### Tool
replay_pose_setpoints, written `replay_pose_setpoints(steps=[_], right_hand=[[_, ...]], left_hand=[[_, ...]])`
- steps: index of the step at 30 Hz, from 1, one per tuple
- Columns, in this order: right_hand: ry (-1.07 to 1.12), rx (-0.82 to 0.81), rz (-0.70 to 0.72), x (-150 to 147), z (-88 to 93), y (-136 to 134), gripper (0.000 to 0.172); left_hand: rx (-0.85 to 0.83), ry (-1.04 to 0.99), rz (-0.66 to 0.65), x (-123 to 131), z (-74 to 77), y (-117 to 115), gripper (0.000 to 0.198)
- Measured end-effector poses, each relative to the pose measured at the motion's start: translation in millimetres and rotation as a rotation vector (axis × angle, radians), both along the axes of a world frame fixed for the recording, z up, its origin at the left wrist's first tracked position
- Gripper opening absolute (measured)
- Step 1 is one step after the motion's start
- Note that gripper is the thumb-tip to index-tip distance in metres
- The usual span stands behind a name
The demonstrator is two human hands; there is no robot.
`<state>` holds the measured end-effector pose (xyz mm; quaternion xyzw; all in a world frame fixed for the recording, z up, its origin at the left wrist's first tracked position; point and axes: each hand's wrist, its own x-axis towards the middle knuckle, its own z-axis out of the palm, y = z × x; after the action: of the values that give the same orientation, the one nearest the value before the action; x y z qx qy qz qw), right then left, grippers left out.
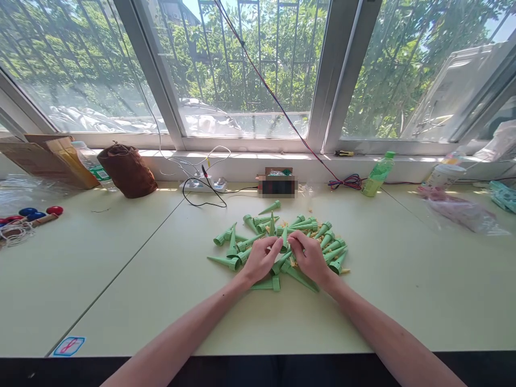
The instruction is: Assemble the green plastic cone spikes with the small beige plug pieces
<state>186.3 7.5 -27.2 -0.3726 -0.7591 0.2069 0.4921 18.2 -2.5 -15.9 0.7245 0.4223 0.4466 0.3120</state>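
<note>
above the desk (161, 301), close together, the left hand (262, 260) pinches one green cone (284, 239), tip up, while the right hand (311, 257) sits just beside it, fingers bent, its grip unclear. other green cones (233, 245) and yellow bits (345, 271) lie around both. at the back stand a green-capped bottle (377, 176) and a white cup (443, 176), contents unclear.

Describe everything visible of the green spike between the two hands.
The green spike looks like plastic: a cone tapering to a point, with a wider end. It is nearly upright, point up, among similar spikes. The left hand appears to grip it near the wider end; whether the right hand touches it is unclear.
</note>
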Motion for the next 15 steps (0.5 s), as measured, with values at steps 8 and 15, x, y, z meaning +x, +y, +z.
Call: replay_pose_setpoints(steps=[8,15], right_hand=[[0.029,-0.045,-0.042,1,-1.2,1,0.033],[0.054,-0.083,-0.071,1,-0.7,1,0.032]], left_hand=[[0.131,0.103,-0.013,-1,-4.9,-1,0.029],[0.257,0.065,-0.051,-3,-12.8,3,0.022]])
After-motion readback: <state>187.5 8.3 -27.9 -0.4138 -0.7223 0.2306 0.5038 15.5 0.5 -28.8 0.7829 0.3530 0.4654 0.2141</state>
